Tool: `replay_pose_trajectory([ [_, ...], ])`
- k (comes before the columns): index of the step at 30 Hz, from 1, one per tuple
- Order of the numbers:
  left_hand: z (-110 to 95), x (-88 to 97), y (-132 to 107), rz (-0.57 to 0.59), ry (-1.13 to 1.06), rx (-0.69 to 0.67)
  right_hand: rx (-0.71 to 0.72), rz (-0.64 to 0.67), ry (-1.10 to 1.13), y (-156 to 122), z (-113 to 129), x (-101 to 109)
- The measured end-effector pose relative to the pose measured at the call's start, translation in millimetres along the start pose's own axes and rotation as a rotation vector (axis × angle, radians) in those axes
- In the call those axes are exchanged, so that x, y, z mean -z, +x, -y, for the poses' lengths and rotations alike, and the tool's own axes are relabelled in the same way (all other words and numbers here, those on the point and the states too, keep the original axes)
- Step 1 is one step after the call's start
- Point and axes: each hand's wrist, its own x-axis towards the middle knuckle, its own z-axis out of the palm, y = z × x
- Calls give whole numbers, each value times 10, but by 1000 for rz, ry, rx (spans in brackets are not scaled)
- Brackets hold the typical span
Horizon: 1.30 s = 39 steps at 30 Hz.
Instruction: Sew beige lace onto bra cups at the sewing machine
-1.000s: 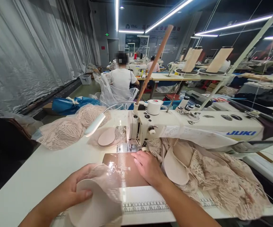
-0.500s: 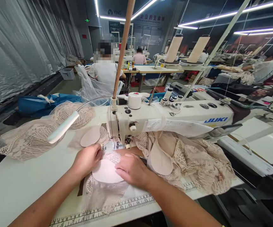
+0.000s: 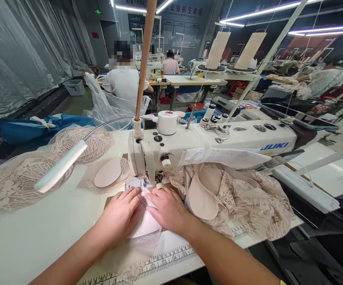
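A pale bra cup (image 3: 147, 225) with sheer lace edging lies at the front of the sewing machine's needle area (image 3: 143, 182). My left hand (image 3: 123, 211) rests flat over its left side, fingers stretched toward the presser foot. On the cup's right side is my right hand (image 3: 168, 209), thumb and fingers apart and pressing down; its fingertips are partly hidden near the machine's knob. Sheer mesh (image 3: 141, 253) trails from the cup toward me, over the ruler strip (image 3: 171, 255). The JUKI machine head (image 3: 171, 146) stands above my fingers.
Right of my hands lies a heap of beige lace pieces (image 3: 248, 202) with cups. Left are another cup (image 3: 107, 173) and lace pieces (image 3: 25, 178), below a lit lamp (image 3: 61, 166). A thread stand pole (image 3: 145, 59) rises ahead. A co-worker (image 3: 124, 77) sits beyond.
My left hand has moved right and flattened from a closed pose onto the cup. The cup has shifted and turned under my hands. The camera view has shifted slightly.
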Motion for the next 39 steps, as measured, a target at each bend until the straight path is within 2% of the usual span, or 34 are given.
replay_pose_trajectory([
  [10, 213, -3, 76, 89, 2, -37, -73, 79, -24, 51, 44, 10],
  [20, 308, 168, 237, 192, -13, -123, -169, 138, 17, 132, 87, 76],
  [25, 380, 256, 287, 231, -32, -182, -175, 122, 20, 142, 73, 78],
  [29, 408, 284, 264, 152, -10, -245, -103, 45, 29, 109, -2, 54],
  [34, 328, 191, 195, -9, -31, -316, -18, -60, 53, 71, -64, 6],
  [39, 263, 72, 168, -96, -65, -317, 45, -23, 11, 52, -39, -24],
])
